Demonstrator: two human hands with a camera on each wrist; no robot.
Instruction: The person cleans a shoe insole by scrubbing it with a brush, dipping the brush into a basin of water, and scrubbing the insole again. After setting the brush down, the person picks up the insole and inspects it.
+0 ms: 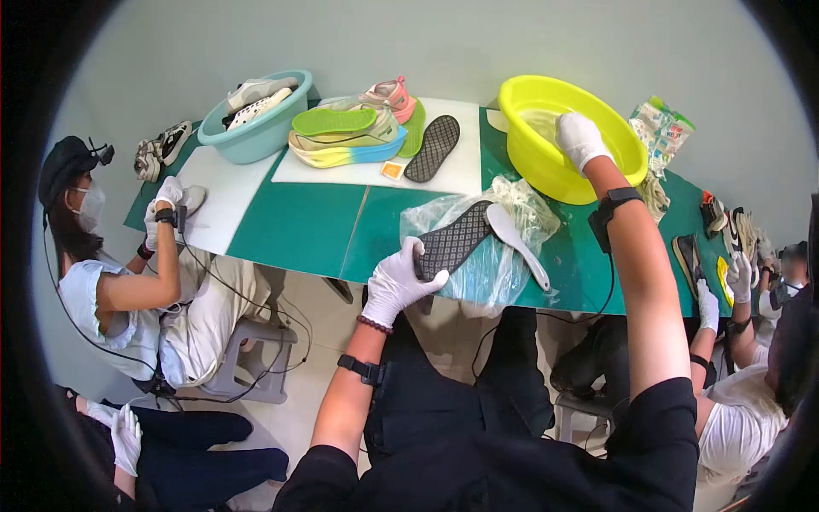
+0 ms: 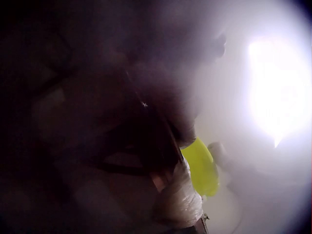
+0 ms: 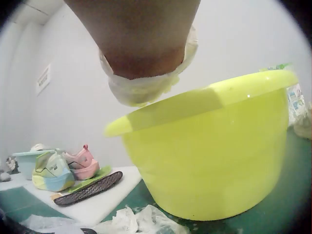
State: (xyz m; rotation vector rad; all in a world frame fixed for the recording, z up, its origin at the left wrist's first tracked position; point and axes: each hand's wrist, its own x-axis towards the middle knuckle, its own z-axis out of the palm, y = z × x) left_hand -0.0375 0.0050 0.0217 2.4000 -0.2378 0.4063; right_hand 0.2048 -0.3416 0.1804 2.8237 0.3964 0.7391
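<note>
My gloved left hand (image 1: 399,280) grips the heel end of a dark patterned insole (image 1: 456,241), its thumb and fingers round the edges. The insole lies over a clear plastic bag (image 1: 482,282), beside a white brush or scoop with a long handle (image 1: 518,245). My gloved right hand (image 1: 582,142) reaches inside the yellow basin (image 1: 533,171); its fingertips are hidden, so their hold cannot be told. The right wrist view shows that glove (image 3: 141,90) over the rim of the basin (image 3: 209,151). The left wrist view is dark and blurred, with the basin (image 2: 201,168) partly visible.
A second dark insole (image 1: 433,149), shoe parts (image 1: 345,141) and a white mat (image 1: 456,175) lie behind. A blue basin (image 1: 256,141) of shoes stands back left. People sit on both sides; a printed packet (image 1: 664,128) stands at the right.
</note>
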